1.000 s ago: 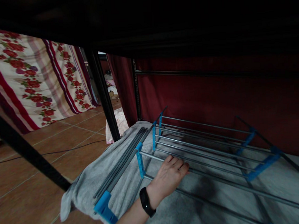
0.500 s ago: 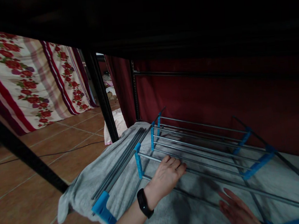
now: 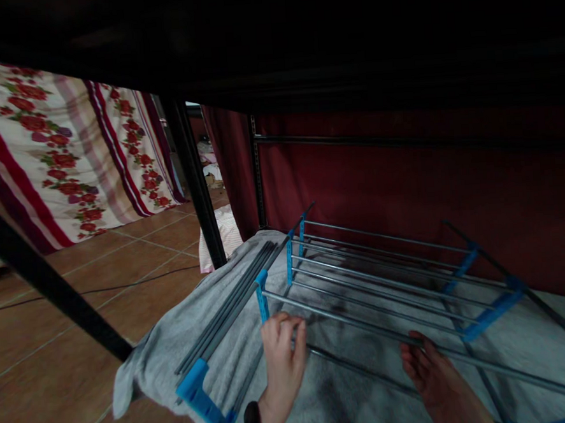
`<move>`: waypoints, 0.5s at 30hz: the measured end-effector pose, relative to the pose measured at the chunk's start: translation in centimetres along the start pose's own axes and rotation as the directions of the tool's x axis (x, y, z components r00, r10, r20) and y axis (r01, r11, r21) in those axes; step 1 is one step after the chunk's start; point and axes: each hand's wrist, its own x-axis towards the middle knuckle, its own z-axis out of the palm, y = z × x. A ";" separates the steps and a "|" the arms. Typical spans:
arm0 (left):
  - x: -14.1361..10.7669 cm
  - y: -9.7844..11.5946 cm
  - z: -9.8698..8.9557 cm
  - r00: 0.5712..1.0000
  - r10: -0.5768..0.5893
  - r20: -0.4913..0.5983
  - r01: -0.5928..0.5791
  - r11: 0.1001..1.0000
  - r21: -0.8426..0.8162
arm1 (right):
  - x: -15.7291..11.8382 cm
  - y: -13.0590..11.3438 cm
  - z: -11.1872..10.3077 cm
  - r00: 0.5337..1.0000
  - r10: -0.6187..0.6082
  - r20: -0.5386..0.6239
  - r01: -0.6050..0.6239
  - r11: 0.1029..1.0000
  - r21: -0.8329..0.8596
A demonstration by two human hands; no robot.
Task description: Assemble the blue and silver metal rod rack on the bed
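Note:
A partly assembled rack of grey metal rods and blue plastic connectors lies on a grey blanket (image 3: 157, 353). My left hand (image 3: 282, 355), with a black band on its wrist, has curled fingers round the lower front rod (image 3: 354, 365), close to the left blue connector (image 3: 262, 296). Further right, my right hand (image 3: 431, 371) is turned palm up, its fingers and thumb closed about the upper front rod (image 3: 337, 316). Behind them, more rods (image 3: 382, 279) run between blue end pieces, such as the right connector (image 3: 492, 317).
Several loose grey rods (image 3: 231, 304) lie beside a blue bracket (image 3: 198, 395) at the left. Black metal posts (image 3: 197, 185) and a dark overhead surface (image 3: 272, 40) frame the space. A dark red curtain (image 3: 358, 194) hangs behind; a cable (image 3: 115, 289) crosses the tiled floor.
My left hand has moved left and down from the upper front rod to the lower one. My right hand has risen and taken hold of the upper front rod.

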 end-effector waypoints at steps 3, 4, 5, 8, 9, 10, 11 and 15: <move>0.0 -3.6 0.2 0.916 -0.339 -0.215 0.323 0.940 -0.110 | 0.3 0.2 -0.6 1.000 -0.003 0.023 0.003 1.000 0.024; 0.5 -4.7 0.3 0.866 -0.430 -0.256 0.399 0.902 -0.167 | 0.5 0.2 -0.8 1.000 0.006 0.030 -0.007 1.000 0.030; 1.2 -5.5 0.5 0.823 -0.499 -0.272 0.450 0.865 -0.223 | 0.7 0.2 -1.0 0.999 0.022 0.038 -0.023 0.999 0.033; 3.8 -6.9 1.0 0.800 -0.570 -0.185 0.487 0.798 -0.354 | 1.1 0.2 -1.5 0.997 0.057 0.051 -0.059 0.997 0.040; 4.5 -6.9 1.1 0.814 -0.564 -0.139 0.482 0.789 -0.380 | 1.1 0.2 -1.6 0.997 0.053 0.052 -0.055 0.998 0.039; 5.1 -6.8 1.3 0.826 -0.555 -0.097 0.480 0.783 -0.397 | 1.1 0.2 -1.7 0.997 0.049 0.056 -0.051 0.998 0.034; 5.5 -6.6 1.4 0.833 -0.549 -0.064 0.481 0.777 -0.405 | 1.1 0.2 -1.7 0.997 0.044 0.061 -0.046 0.998 0.031; 6.2 -6.0 1.5 0.835 -0.549 -0.034 0.490 0.771 -0.405 | 0.8 -0.1 -1.5 0.997 0.052 0.052 -0.055 0.997 0.061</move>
